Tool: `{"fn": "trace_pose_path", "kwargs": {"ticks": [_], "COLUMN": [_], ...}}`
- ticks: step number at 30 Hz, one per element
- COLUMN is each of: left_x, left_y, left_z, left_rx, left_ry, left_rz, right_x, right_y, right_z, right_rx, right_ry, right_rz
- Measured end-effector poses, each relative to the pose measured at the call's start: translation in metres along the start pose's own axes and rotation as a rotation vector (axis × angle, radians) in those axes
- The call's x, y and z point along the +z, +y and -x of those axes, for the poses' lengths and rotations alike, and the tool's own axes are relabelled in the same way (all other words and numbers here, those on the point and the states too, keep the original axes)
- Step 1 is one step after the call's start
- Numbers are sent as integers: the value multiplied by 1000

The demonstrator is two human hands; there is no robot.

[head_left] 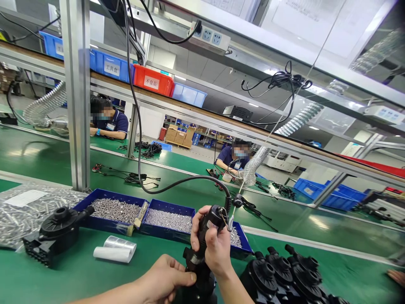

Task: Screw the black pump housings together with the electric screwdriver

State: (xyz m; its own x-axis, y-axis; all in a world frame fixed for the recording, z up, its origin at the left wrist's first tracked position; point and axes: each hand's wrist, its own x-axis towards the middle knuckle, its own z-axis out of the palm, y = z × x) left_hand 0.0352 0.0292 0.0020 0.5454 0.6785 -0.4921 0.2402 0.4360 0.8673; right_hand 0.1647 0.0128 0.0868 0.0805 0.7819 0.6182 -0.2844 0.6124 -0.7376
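Note:
My right hand (212, 244) is wrapped round a black electric screwdriver (209, 223) that hangs on a cable and points down. Its tip meets a black pump housing (198, 283) at the bottom edge of the view. My left hand (166, 279) is closed against the left side of that housing, fingers pinched near the screwdriver tip. Whether a screw sits under the fingers is hidden. Just beyond my hands stand two blue trays of silver screws (164, 219).
Another black pump (55, 232) sits at the left beside a bag of screws (19, 211) and rolls of film (115, 250). Several finished black pumps (284, 274) crowd the right. A metal post (76, 97) rises behind. Two co-workers sit across the green belt.

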Motion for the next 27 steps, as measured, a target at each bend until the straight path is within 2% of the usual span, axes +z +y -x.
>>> {"fn": "trace_pose_path", "kwargs": {"ticks": [12, 19, 27], "left_x": [-7, -5, -8], "left_y": [2, 6, 0], "left_z": [1, 2, -4], "left_rx": [24, -25, 38], "left_ry": [-32, -42, -29], "left_rz": [-151, -123, -117], "right_x": [-6, -8, -10], "right_y": [4, 5, 7], "right_z": [4, 1, 6], "right_rx": [-30, -26, -18], "right_ry": [18, 11, 5], "right_rz": [3, -14, -6]}}
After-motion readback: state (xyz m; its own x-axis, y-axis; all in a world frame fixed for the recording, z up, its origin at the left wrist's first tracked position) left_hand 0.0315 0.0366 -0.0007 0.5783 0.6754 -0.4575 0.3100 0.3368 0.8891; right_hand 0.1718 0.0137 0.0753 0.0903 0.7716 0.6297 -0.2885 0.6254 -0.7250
